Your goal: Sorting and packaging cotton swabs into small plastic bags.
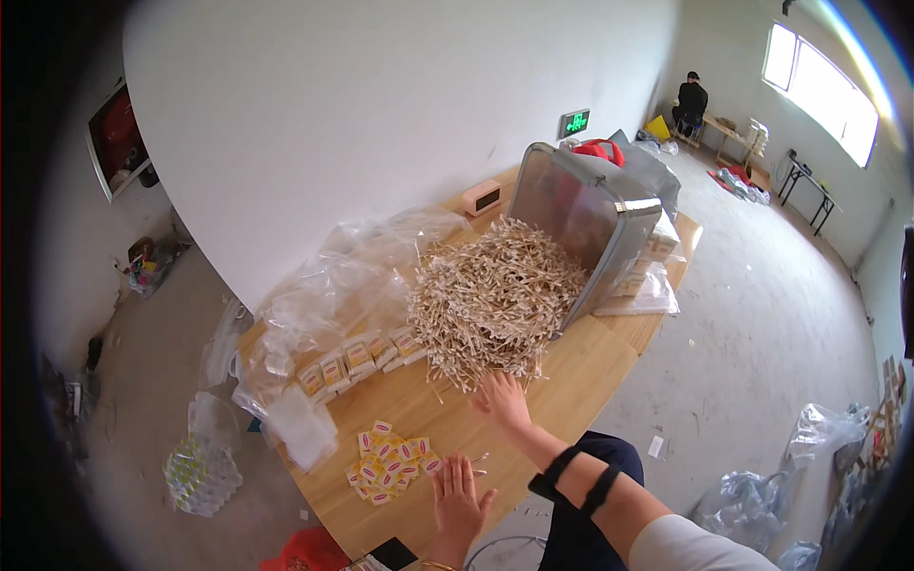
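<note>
A big heap of cotton swabs [495, 295] spills from a grey plastic bin [595, 205] tipped on its side on the wooden table. At the heap's near edge, my right hand [505, 403] reaches out, its fingers stretched toward the swabs and touching the nearest ones. My left hand [459, 500] lies flat by the table's near edge, open, palm down. A swab or two shows beside its fingertips. Just left of it is a loose pile of small yellow-and-white printed cards [388, 464]. Small packs of swabs [357, 359] stand in a row behind the cards.
Clear plastic bags [333, 276] cover the table's left side, near a pink digital clock [482, 197]. More wrapped packs [640, 276] sit beside the bin. Plastic bags [747, 504] lie on the floor at right. A person in black [692, 100] sits far off.
</note>
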### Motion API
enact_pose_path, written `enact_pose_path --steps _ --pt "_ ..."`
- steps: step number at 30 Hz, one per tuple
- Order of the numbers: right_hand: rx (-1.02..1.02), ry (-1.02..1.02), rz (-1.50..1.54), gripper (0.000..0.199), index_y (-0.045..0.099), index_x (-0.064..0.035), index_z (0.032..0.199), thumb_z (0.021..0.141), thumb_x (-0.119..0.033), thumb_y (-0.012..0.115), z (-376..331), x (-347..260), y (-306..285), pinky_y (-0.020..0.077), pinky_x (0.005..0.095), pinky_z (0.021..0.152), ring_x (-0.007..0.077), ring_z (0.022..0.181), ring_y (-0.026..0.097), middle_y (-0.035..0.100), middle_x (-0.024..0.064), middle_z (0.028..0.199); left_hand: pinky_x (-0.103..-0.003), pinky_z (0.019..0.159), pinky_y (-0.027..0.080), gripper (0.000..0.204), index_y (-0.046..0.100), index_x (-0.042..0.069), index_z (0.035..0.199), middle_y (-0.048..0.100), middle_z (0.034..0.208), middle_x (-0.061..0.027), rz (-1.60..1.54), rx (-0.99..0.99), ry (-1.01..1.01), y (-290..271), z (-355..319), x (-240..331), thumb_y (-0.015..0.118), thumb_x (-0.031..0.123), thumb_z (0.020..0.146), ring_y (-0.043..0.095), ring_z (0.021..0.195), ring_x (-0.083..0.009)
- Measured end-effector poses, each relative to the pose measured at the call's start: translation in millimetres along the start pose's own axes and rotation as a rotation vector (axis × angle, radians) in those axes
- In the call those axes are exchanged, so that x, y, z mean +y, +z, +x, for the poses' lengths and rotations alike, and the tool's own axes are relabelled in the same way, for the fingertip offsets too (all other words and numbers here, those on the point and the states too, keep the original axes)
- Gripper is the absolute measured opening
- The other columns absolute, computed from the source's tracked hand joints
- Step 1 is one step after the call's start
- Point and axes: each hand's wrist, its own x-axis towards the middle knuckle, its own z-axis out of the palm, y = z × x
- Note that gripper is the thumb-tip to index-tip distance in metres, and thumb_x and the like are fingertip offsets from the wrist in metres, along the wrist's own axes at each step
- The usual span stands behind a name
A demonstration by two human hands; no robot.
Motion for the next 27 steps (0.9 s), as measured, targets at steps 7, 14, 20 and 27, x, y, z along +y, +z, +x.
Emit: enact_pose_path --steps 7,14,20,27 --pt "0.131 0.221 -0.201 0.053 0.059 -0.0084 0.112 0.075 -0.039 0.080 40 -9 14 0.0394 0.0462 0.096 0.0360 0.115 0.049 0.052 0.0183 0.123 -0.058 0.123 0.010 0.090 0.024 -0.003 0.156 0.028 0.161 -0.0195 0.096 -0.002 -0.048 -2 9 8 0.050 0.058 0.096 0.023 0.151 -0.0348" --pt "0.048 0.156 -0.087 0.030 0.067 -0.0110 0.096 0.073 -0.027 0.078 3 -2 9 0.0400 0.0448 0.095 0.0319 0.112 0.051 0.055 0.0112 0.110 -0.060 0.123 0.012 0.084 0.029 -0.004 0.154 0.038 0.152 -0.0201 0.027 0.027 -0.091 -3 -2 14 0.051 0.053 0.096 0.031 0.145 -0.0374" --pt "0.004 0.047 0.020 0.021 0.070 -0.0137 0.095 0.077 -0.022 0.075 -45 -9 -7 0.0409 0.0427 0.093 0.0302 0.109 0.051 0.056 0.0081 0.107 -0.064 0.120 0.019 0.081 0.034 -0.005 0.150 0.040 0.147 -0.0208 0.060 0.060 -0.005 -2 -27 14 0.056 0.048 0.093 0.035 0.141 -0.0399" --pt "-0.143 0.043 0.099 0.028 0.067 -0.0158 0.103 0.077 -0.023 0.074 -78 -21 -31 0.0417 0.0429 0.093 0.0303 0.110 0.051 0.055 0.0082 0.109 -0.063 0.119 0.021 0.080 0.035 -0.005 0.149 0.039 0.148 -0.0206 0.042 0.060 -0.006 -3 -35 17 0.060 0.045 0.092 0.035 0.141 -0.0402"
